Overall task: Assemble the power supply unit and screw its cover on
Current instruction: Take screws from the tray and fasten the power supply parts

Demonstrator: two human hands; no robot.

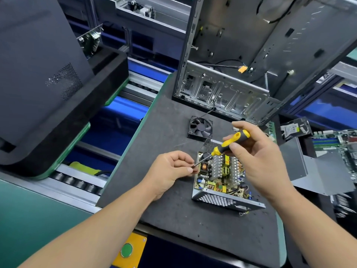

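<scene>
Above the open power supply unit point(222, 178) (cover off), the right hand point(258, 157) holds the screwdriver point(229, 144) handle while the left hand point(172, 171) pinches its tip.

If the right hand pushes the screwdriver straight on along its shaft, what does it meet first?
Most likely the left hand: the right hand aims the yellow-and-black-handled screwdriver down-left, and its tip sits at the left fingertips, above the open metal power supply case. Depth is unclear.

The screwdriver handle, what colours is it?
Yellow and black, seen in the head view: the screwdriver handle.
</scene>
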